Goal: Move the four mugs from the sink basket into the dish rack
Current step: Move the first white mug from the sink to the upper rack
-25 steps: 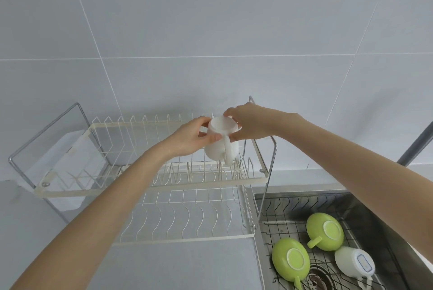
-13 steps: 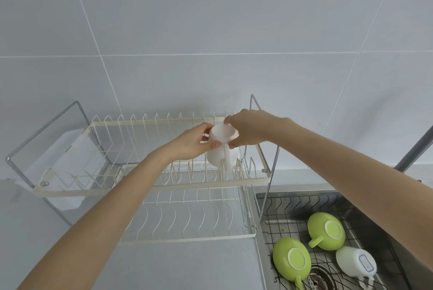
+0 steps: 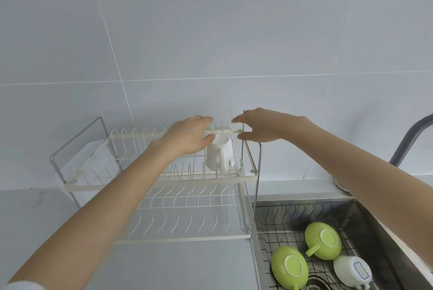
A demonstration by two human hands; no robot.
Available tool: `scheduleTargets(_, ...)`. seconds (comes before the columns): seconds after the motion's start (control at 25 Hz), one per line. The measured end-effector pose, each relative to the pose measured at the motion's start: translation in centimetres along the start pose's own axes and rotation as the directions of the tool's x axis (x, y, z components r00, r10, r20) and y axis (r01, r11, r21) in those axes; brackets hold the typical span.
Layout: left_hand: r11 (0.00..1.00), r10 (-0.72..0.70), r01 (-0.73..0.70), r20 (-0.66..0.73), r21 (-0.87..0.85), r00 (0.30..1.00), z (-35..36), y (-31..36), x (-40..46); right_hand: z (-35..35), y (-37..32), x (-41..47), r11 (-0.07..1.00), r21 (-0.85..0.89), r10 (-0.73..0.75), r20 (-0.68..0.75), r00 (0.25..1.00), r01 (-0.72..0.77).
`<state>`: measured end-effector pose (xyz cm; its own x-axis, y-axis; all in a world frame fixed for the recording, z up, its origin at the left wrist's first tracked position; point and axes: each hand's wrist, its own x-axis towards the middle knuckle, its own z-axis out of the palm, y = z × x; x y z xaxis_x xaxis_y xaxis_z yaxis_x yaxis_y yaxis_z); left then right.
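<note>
A white mug point(image 3: 219, 154) stands upside down on the upper tier of the cream wire dish rack point(image 3: 159, 183), near its right end, handle facing me. My left hand point(image 3: 187, 136) hovers just left of the mug's base, fingers spread, holding nothing. My right hand point(image 3: 257, 127) is open just right of the mug, apart from it. In the black wire sink basket point(image 3: 288, 216) at the lower right lie two green mugs point(image 3: 322, 240) point(image 3: 289, 267) and one white mug point(image 3: 352, 272) with a blue label, all bottom up.
The rack's lower tier point(image 3: 187, 214) holds nothing. A white cutlery holder point(image 3: 91, 163) hangs at the rack's left end. A grey faucet point(image 3: 408, 140) rises at the right. The steel sink point(image 3: 384, 226) sits right of the grey counter point(image 3: 175, 264). A tiled wall stands behind.
Both hands set the white mug down on the upper tier and let go. They have opened and drawn apart to either side of it.
</note>
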<state>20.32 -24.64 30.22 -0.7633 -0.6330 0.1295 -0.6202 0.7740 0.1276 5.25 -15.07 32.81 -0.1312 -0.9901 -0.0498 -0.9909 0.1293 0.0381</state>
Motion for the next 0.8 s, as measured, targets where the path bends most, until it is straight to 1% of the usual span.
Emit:
scheduleTargets(0.12, 0.994, 0.017, -0.008, -0.080, 0.112, 0.997, -1.5, 2.6, -2.2, -0.2, 1.0, -3.4, 0.999, 0.043, 0.025, -0.056, 0.998, -0.023)
scheduleTargets(0.2, 0.981, 0.033, -0.009, -0.125, 0.193, 0.992, -2.1, 4.3, -3.4, 0.0, 1.9, -5.6, 0.997, 0.073, 0.043, -0.064, 0.997, -0.038)
scheduleTargets(0.36, 0.976, 0.012, 0.023, -0.159, 0.216, 0.987, -2.4, 8.2, -4.8, 0.6, 4.4, -9.5, 0.991, 0.108, 0.080, -0.040, 0.996, -0.075)
scheduleTargets(0.48, 0.977, 0.020, 0.018, -0.175, 0.212, 0.984, -1.9, 11.4, -4.7, 1.0, 6.9, -11.9, 0.989, 0.098, 0.112, -0.021, 0.994, -0.109)
scheduleTargets(0.68, 0.985, 0.020, 0.004, -0.141, 0.171, 0.990, -0.1, 17.1, -3.5, 2.3, 12.0, -15.2, 0.983, 0.099, 0.153, 0.015, 0.988, -0.154)
scheduleTargets(0.8, 0.987, 0.034, -0.023, -0.070, 0.157, 0.997, 1.9, 20.4, -2.7, 3.9, 15.0, -16.7, 0.975, 0.142, 0.168, 0.040, 0.985, -0.172)
